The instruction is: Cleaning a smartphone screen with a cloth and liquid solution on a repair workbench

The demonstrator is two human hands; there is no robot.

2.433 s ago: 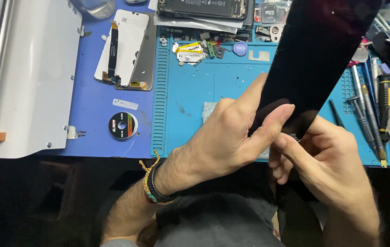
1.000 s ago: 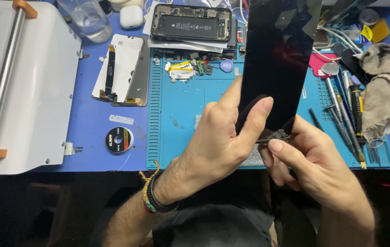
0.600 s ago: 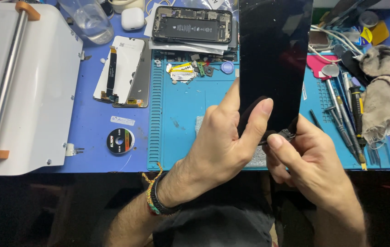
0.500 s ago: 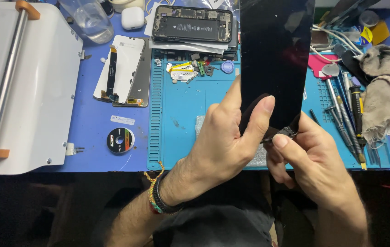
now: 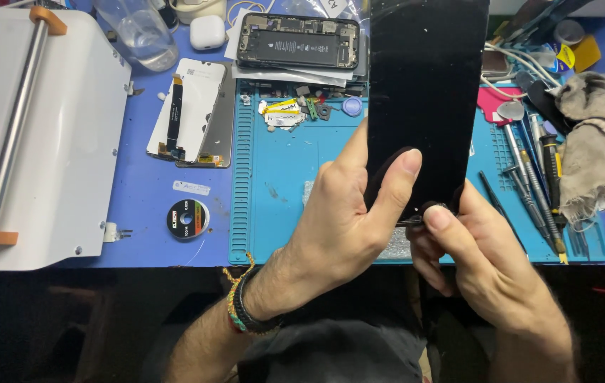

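A long black glass phone screen panel (image 5: 426,92) stands upright above the blue work mat (image 5: 281,184). My left hand (image 5: 341,220) grips its lower left edge, thumb pressed on the front face. At the panel's bottom edge my right hand (image 5: 483,273) pinches a thin metal tool, most of it hidden behind my fingers. A braided bracelet and a dark band circle my left wrist.
An opened phone body (image 5: 299,41) lies at the back. A detached display (image 5: 192,113) and a small tape roll (image 5: 187,218) lie left of the mat. A white machine (image 5: 33,135) fills the left. Screwdrivers (image 5: 533,177) and a grey rag (image 5: 590,138) lie right.
The panel has swung from tilted right to nearly upright. Both hands keep the same grip at its lower end; the view has shifted slightly.
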